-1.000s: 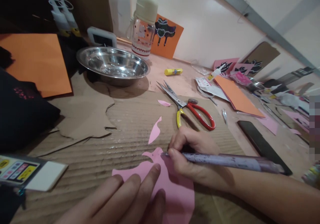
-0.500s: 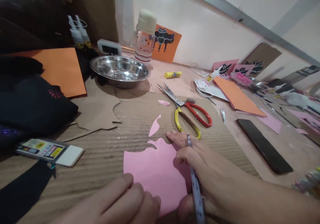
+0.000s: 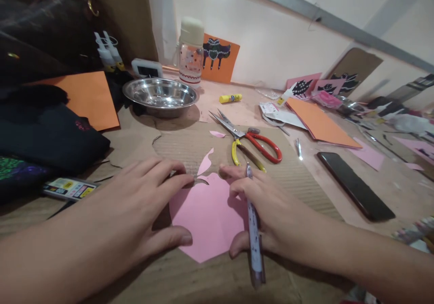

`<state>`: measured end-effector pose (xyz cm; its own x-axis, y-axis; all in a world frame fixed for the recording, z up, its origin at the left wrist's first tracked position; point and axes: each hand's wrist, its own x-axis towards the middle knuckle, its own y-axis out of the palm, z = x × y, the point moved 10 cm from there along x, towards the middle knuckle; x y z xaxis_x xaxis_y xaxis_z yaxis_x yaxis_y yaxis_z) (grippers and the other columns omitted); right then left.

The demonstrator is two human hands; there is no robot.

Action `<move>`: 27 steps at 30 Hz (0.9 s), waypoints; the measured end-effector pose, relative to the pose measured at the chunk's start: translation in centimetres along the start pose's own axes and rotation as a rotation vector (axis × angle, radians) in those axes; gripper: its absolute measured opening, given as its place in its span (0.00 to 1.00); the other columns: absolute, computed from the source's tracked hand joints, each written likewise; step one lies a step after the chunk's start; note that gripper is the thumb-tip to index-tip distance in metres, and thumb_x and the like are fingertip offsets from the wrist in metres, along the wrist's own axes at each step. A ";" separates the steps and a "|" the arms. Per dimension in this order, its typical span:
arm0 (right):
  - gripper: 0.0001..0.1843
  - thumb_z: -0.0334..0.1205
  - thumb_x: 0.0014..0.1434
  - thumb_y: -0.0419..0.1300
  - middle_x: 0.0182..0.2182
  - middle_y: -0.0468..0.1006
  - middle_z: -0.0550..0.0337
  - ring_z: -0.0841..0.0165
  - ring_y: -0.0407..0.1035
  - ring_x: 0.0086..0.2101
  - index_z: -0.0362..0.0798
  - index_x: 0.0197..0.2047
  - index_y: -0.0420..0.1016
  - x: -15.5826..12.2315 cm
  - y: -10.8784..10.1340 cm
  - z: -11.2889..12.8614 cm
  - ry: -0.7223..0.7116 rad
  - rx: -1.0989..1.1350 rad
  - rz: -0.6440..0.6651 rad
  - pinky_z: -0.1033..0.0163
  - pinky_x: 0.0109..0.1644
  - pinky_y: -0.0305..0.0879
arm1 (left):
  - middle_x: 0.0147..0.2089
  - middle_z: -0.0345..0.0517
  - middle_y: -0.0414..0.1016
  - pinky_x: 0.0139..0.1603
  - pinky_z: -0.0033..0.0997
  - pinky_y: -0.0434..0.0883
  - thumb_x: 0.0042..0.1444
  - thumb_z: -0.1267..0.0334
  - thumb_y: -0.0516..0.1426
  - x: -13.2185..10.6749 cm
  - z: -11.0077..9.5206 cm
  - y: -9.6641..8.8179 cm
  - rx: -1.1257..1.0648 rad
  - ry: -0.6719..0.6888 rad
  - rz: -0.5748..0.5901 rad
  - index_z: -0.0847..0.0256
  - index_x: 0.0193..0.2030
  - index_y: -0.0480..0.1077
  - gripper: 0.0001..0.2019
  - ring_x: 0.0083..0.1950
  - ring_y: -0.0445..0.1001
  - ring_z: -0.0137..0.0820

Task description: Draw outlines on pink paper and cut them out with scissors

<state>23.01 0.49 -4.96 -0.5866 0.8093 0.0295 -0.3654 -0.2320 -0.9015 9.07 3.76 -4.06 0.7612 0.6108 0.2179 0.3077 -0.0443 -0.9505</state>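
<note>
The pink paper cutout (image 3: 210,213) lies flat on the corrugated cardboard (image 3: 183,145), pinned between both hands. The left hand (image 3: 135,204) has a released grip, its fingers spread on the paper's edge. The right hand (image 3: 271,204) grasps a speckled pen (image 3: 254,240) while its fingertips press down. Uneven pressure could crease the thin neck at the top, or the pen could snag it. Just beyond the right grip, part-open scissors (image 3: 241,136) might catch a finger.

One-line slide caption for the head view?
On corrugated cardboard, the left hand and right hand rest on a pink paper cutout; the right holds a pen, scissors lie beyond.
</note>
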 end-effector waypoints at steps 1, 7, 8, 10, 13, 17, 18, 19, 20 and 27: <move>0.33 0.65 0.53 0.66 0.68 0.59 0.52 0.56 0.56 0.64 0.52 0.49 0.60 0.1 -0.1 -0.2 0.012 -0.003 -0.002 0.51 0.63 0.60 | 0.56 0.53 0.73 0.53 0.54 0.72 0.56 0.39 0.59 0.3 0.2 0.5 -0.006 -0.003 0.035 0.53 0.60 0.69 0.30 0.55 0.72 0.50; 0.32 0.66 0.54 0.64 0.65 0.63 0.52 0.56 0.63 0.58 0.53 0.49 0.61 -0.6 -0.7 -1.1 0.145 0.009 0.096 0.50 0.57 0.65 | 0.55 0.51 0.73 0.52 0.55 0.71 0.58 0.40 0.57 0.4 0.7 0.8 -0.047 -0.037 0.049 0.51 0.58 0.70 0.27 0.55 0.71 0.50; 0.30 0.65 0.56 0.64 0.63 0.65 0.51 0.56 0.64 0.57 0.53 0.50 0.61 -0.7 -0.8 -1.2 0.160 -0.004 0.104 0.50 0.55 0.66 | 0.55 0.50 0.73 0.52 0.54 0.71 0.58 0.41 0.58 0.3 0.7 0.7 -0.044 -0.033 0.040 0.51 0.58 0.70 0.26 0.55 0.72 0.50; 0.25 0.61 0.60 0.62 0.62 0.66 0.50 0.56 0.64 0.55 0.52 0.49 0.61 -0.9 -0.9 -1.3 0.167 -0.033 0.112 0.50 0.54 0.65 | 0.55 0.49 0.74 0.52 0.52 0.71 0.58 0.41 0.58 0.1 0.7 0.7 -0.039 -0.019 0.025 0.50 0.57 0.71 0.25 0.54 0.72 0.49; 0.23 0.58 0.60 0.64 0.61 0.65 0.52 0.56 0.63 0.54 0.53 0.46 0.61 -0.6 -0.8 -1.4 0.147 -0.030 0.077 0.50 0.54 0.63 | 0.54 0.48 0.74 0.51 0.52 0.71 0.57 0.41 0.59 0.3 1.0 0.6 -0.050 -0.026 0.010 0.49 0.57 0.71 0.25 0.53 0.72 0.49; 0.28 0.58 0.55 0.68 0.58 0.66 0.56 0.56 0.61 0.55 0.55 0.49 0.59 0.1 -0.6 -1.5 0.092 0.023 0.008 0.51 0.55 0.61 | 0.53 0.49 0.74 0.53 0.53 0.71 0.55 0.40 0.60 0.9 1.0 0.8 -0.082 -0.068 0.019 0.49 0.55 0.73 0.25 0.54 0.71 0.50; 0.29 0.58 0.55 0.68 0.58 0.67 0.57 0.56 0.61 0.55 0.56 0.49 0.58 0.2 -0.5 -1.5 0.076 0.035 -0.003 0.51 0.55 0.61 | 0.53 0.50 0.74 0.54 0.54 0.70 0.54 0.40 0.61 1.0 0.9 0.9 -0.088 -0.086 0.020 0.49 0.55 0.73 0.26 0.55 0.71 0.50; 0.30 0.59 0.54 0.69 0.57 0.67 0.57 0.56 0.60 0.55 0.56 0.49 0.58 0.3 -0.5 -1.5 0.062 0.043 -0.015 0.52 0.55 0.61 | 0.53 0.50 0.74 0.55 0.54 0.70 0.53 0.40 0.61 1.1 0.9 0.9 -0.095 -0.107 0.020 0.49 0.55 0.73 0.26 0.55 0.71 0.50; 0.30 0.59 0.54 0.68 0.57 0.67 0.58 0.57 0.60 0.55 0.56 0.49 0.58 0.4 -0.5 -1.4 0.050 0.044 -0.025 0.53 0.55 0.61 | 0.54 0.50 0.74 0.55 0.55 0.70 0.53 0.40 0.62 1.2 0.8 0.9 -0.102 -0.131 0.016 0.50 0.56 0.73 0.27 0.55 0.70 0.50; 0.29 0.60 0.54 0.68 0.59 0.68 0.53 0.57 0.61 0.55 0.53 0.47 0.62 0.5 -0.6 -1.3 0.059 0.007 -0.029 0.52 0.57 0.60 | 0.56 0.46 0.75 0.54 0.47 0.73 0.52 0.42 0.64 0.7 0.3 0.4 -0.173 -0.108 0.009 0.46 0.56 0.74 0.26 0.54 0.73 0.45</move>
<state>23.86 1.75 -4.98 -0.5321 0.8461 0.0297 -0.3870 -0.2118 -0.8974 9.58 4.41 -4.34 0.7015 0.6906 0.1756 0.4018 -0.1798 -0.8979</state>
